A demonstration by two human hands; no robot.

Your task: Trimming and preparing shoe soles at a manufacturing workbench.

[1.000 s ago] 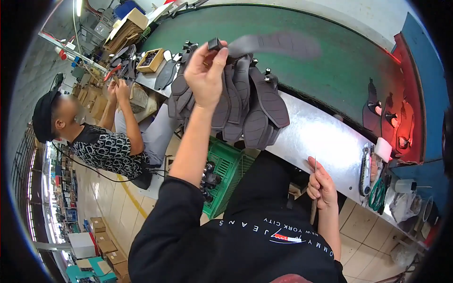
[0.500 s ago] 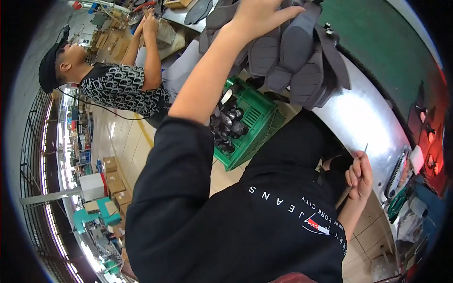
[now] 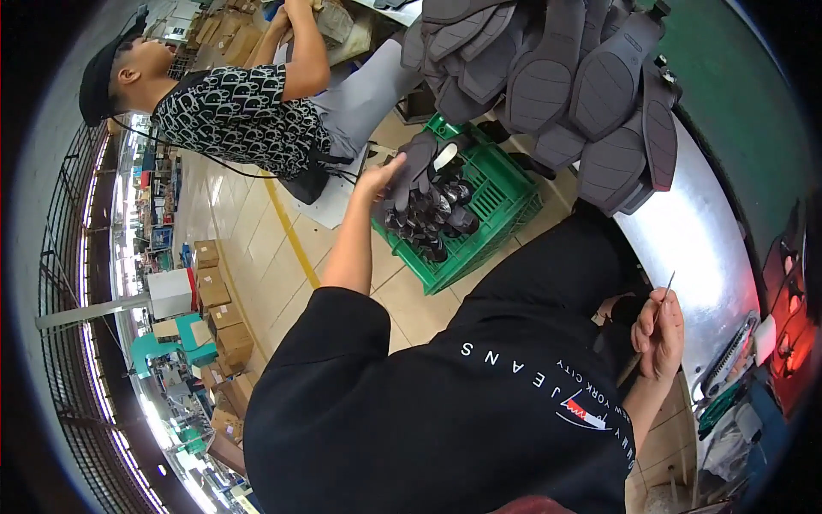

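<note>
Sole (image 3: 416, 159) (one held), two hands (image 3: 377, 180) (image 3: 662, 338), one pointed tool (image 3: 669, 286)

Cream floor tiles (image 3: 244, 231) spread at nine o'clock. A shiny metal desk (image 3: 685, 227) stands at three. Strip lights (image 3: 157, 433) glow at eight.

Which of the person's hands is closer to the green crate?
Left. The left hand is at the left side of the green crate, holding a dark sole. The right hand is farther off, right of the crate, near the metal table.
</note>
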